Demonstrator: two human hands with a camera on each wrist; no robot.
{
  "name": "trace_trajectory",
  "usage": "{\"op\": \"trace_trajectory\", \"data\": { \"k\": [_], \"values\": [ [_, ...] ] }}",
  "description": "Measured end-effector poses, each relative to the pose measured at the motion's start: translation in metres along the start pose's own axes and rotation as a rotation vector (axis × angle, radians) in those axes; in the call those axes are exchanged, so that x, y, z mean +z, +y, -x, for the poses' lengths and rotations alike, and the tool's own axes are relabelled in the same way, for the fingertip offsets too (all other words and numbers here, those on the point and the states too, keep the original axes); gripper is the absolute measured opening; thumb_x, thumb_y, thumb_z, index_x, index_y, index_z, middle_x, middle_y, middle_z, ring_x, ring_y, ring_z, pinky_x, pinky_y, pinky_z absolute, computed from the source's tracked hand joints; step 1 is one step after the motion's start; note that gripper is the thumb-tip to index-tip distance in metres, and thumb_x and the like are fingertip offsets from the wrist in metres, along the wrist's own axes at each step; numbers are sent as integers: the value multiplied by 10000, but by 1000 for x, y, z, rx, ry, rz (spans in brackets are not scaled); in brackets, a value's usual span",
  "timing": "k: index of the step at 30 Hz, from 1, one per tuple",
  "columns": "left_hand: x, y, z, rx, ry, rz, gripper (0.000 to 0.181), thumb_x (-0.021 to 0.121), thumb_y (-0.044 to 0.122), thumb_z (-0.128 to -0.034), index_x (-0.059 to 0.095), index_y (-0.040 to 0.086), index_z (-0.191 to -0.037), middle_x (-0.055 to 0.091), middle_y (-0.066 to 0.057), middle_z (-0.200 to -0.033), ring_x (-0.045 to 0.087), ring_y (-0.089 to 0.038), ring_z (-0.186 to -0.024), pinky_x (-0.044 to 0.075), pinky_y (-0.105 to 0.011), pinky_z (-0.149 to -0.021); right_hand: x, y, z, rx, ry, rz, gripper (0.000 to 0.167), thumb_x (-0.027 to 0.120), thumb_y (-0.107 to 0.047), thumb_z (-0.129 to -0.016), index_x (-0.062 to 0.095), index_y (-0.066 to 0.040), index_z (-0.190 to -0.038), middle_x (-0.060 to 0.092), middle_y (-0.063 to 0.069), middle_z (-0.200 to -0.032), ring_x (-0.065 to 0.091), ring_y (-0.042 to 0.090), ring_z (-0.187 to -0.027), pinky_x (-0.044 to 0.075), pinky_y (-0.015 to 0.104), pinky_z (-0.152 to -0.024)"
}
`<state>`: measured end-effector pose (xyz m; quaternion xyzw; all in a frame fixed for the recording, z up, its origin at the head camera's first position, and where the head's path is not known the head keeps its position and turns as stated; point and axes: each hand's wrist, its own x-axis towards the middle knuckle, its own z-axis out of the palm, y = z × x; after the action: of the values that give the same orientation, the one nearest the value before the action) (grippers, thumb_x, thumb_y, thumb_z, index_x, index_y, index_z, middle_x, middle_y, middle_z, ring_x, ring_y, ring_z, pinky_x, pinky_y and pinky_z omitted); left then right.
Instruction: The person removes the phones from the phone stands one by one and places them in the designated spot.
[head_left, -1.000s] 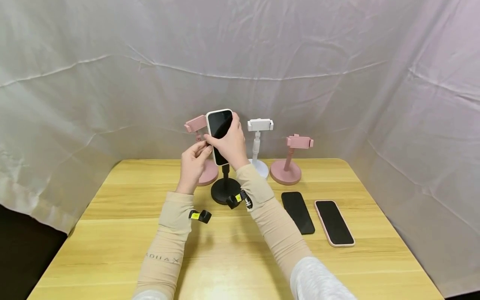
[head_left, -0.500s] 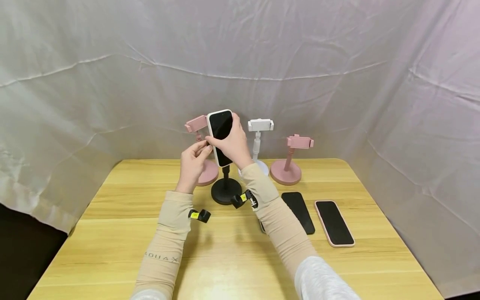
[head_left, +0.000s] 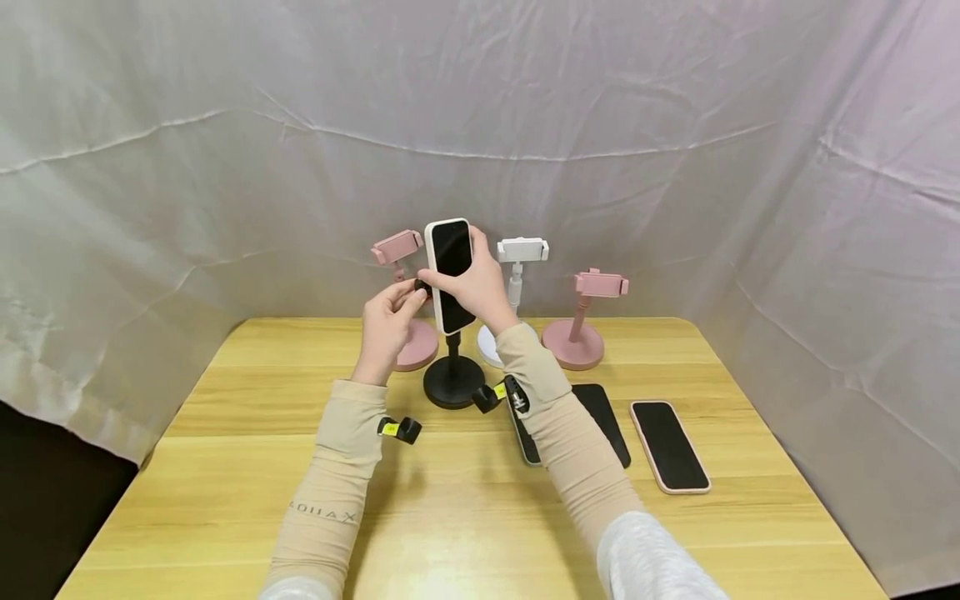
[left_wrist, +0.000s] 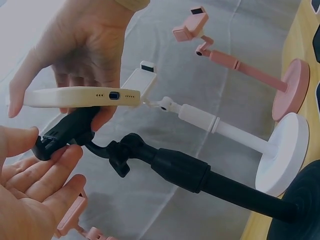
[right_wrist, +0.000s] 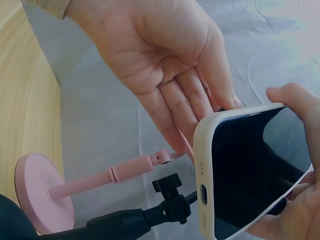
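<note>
My right hand (head_left: pixel 480 287) grips a smartphone (head_left: pixel 452 250) in a white case, thumb on one long edge and fingers round the other. The phone stands upright, screen facing me, in front of a black phone stand (head_left: pixel 453 385). In the left wrist view the phone's bottom edge (left_wrist: pixel 82 97) lies close along the stand's black clamp (left_wrist: pixel 75 130); whether it is seated cannot be told. My left hand (head_left: pixel 385 329) pinches the clamp's outer end between thumb and fingers. The right wrist view shows the phone's screen (right_wrist: pixel 255 165), with the clamp mostly hidden behind it.
A pink phone stand (head_left: pixel 416 346) is behind my left hand. A white stand (head_left: pixel 522 249) and another pink stand (head_left: pixel 572 344) are to the right. On the table lie a black phone (head_left: pixel 603 421), a pink-cased phone (head_left: pixel 670 446) and another phone (head_left: pixel 528 442) partly under my right forearm.
My right hand and the phone have shifted slightly right, and the phone has turned a little. More of the black clamp shows at my left fingertips. The left hand has barely moved.
</note>
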<state>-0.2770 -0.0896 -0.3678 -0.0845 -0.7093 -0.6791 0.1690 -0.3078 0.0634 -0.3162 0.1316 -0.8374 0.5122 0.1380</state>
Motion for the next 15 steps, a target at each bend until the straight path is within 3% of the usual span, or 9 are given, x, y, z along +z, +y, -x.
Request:
{"op": "trace_trajectory", "data": {
  "k": [4, 10, 15],
  "values": [
    [1, 1, 0, 3, 6, 3, 332, 645, 147, -943, 637, -51, -1209, 687, -248, -1151, 682, -33, -931, 517, -117, -833, -3, 1, 1, 9, -26, -5, 964, 819, -458, -730, 286, -199, -1490, 563, 131, -1253, 572, 287, -1061, 518, 455, -908],
    [4, 2, 0, 32, 13, -11, 332, 646, 155, -943, 643, -55, -1200, 691, -255, -1129, 687, -304, -1060, 518, -105, -813, -5, 3, 0, 0, -32, -19, 956, 818, -451, -734, 297, -190, -1492, 558, 124, -1268, 565, 283, -1079, 510, 456, -920],
    [7, 1, -1, 37, 49, -47, 325, 663, 149, -931, 655, -50, -1187, 700, -250, -1102, 686, -312, -1054, 507, -85, -803, -5, 4, 0, 4, -37, -19, 967, 819, -451, -733, 291, -188, -1500, 543, 122, -1305, 554, 285, -1113, 497, 464, -951]
  ]
}}
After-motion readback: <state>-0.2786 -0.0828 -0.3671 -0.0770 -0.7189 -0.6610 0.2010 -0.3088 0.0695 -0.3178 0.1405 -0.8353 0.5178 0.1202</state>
